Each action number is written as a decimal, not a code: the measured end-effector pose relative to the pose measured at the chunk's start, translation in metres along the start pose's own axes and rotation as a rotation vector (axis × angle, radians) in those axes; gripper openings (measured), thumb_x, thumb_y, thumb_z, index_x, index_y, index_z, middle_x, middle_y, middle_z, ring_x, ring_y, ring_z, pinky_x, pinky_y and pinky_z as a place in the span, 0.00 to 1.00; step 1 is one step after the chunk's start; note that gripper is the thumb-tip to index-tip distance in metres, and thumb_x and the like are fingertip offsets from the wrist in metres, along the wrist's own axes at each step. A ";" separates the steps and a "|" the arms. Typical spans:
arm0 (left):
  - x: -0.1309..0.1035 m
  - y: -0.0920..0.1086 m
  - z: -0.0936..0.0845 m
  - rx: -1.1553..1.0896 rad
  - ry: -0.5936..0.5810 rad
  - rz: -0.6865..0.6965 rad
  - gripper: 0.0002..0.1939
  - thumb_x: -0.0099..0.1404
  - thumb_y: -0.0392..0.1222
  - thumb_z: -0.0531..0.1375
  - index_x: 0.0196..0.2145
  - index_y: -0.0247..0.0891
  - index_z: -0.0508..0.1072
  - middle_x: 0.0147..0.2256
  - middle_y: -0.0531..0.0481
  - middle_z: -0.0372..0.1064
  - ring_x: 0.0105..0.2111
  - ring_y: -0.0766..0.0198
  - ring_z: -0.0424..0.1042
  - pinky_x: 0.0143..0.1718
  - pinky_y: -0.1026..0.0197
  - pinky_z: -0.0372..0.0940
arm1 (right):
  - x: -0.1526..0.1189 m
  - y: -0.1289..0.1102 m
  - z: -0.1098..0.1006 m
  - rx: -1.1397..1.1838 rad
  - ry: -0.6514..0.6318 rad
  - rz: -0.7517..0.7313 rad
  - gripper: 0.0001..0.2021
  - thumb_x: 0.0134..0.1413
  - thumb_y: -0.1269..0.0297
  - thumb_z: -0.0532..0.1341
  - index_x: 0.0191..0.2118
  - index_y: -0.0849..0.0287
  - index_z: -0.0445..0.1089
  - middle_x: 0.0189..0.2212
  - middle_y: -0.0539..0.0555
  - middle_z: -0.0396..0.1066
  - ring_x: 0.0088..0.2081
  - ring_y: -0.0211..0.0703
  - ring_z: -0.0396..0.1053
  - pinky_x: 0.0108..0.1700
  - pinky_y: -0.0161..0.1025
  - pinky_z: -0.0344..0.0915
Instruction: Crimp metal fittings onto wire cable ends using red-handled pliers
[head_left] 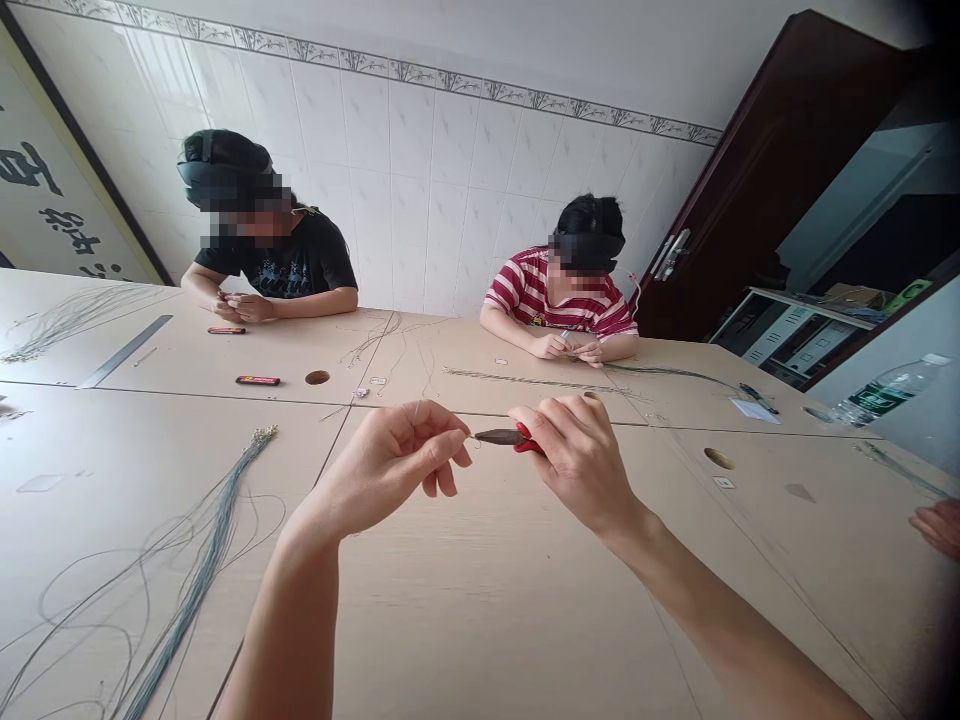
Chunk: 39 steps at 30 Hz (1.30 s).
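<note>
Showing red-handled pliers (504, 437), dark and tapering, held in right hand (576, 445)

Two people (562, 288) are sitting at the table's (480, 610) far edge; one ruler (126, 352), one bottle (885, 398), one pair of pliers (499, 437) are showing.

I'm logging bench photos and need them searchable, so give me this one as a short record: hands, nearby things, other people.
left hand: pinches a thin strand
right hand: grips red-handled pliers, tip toward the strand; contact too small to tell
table, left: cord bundle, ruler
far right: bottle
across: person in black, person in stripes
right edge: another person's hand
</note>
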<state>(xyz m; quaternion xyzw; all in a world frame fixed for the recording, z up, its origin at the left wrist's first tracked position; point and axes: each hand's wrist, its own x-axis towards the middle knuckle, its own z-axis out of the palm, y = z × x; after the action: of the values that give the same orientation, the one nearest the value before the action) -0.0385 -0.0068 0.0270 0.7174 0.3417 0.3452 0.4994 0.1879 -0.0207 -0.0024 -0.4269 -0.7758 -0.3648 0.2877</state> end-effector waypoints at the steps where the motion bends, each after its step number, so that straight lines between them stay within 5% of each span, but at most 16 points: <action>1: 0.000 -0.001 -0.001 0.029 -0.011 -0.019 0.11 0.68 0.46 0.57 0.35 0.36 0.73 0.30 0.51 0.74 0.23 0.71 0.69 0.23 0.69 0.63 | 0.000 0.000 0.000 -0.005 0.003 -0.001 0.09 0.61 0.78 0.53 0.39 0.59 0.67 0.25 0.50 0.65 0.31 0.43 0.55 0.37 0.39 0.51; 8: 0.004 -0.007 -0.003 0.183 -0.020 -0.098 0.09 0.64 0.47 0.60 0.33 0.39 0.75 0.25 0.54 0.70 0.21 0.71 0.62 0.22 0.69 0.59 | -0.002 0.006 -0.002 -0.012 -0.016 0.007 0.08 0.61 0.77 0.54 0.39 0.59 0.67 0.25 0.50 0.65 0.31 0.43 0.56 0.37 0.39 0.51; 15: 0.008 -0.017 0.000 0.253 0.199 -0.095 0.13 0.65 0.49 0.58 0.28 0.40 0.76 0.26 0.53 0.72 0.24 0.69 0.67 0.25 0.67 0.62 | -0.003 0.008 -0.005 -0.040 -0.008 -0.006 0.10 0.59 0.80 0.54 0.38 0.60 0.68 0.24 0.50 0.65 0.31 0.42 0.55 0.37 0.39 0.51; 25: 0.021 -0.019 0.014 -0.200 0.463 0.035 0.12 0.61 0.50 0.64 0.36 0.40 0.80 0.40 0.47 0.79 0.43 0.60 0.75 0.47 0.61 0.69 | -0.005 0.007 -0.003 -0.039 -0.014 -0.012 0.08 0.62 0.77 0.54 0.39 0.60 0.68 0.25 0.50 0.66 0.31 0.42 0.56 0.38 0.40 0.51; 33: 0.029 -0.013 0.026 -0.798 0.394 0.022 0.05 0.62 0.37 0.64 0.32 0.33 0.80 0.40 0.44 0.79 0.47 0.57 0.75 0.51 0.60 0.70 | -0.008 0.009 0.002 -0.067 -0.035 -0.009 0.08 0.59 0.79 0.56 0.39 0.60 0.68 0.25 0.49 0.66 0.31 0.41 0.57 0.38 0.40 0.50; 39: 0.038 -0.018 0.025 -1.004 0.448 -0.046 0.09 0.65 0.28 0.59 0.30 0.28 0.79 0.40 0.41 0.78 0.45 0.59 0.77 0.49 0.64 0.72 | -0.009 0.009 0.004 -0.078 -0.067 0.002 0.09 0.59 0.79 0.55 0.39 0.59 0.68 0.25 0.49 0.66 0.31 0.41 0.57 0.38 0.40 0.49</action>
<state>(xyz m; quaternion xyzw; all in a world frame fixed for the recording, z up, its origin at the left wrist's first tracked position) -0.0001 0.0179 0.0088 0.2927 0.2486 0.5989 0.7028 0.1999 -0.0186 -0.0086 -0.4506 -0.7698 -0.3799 0.2451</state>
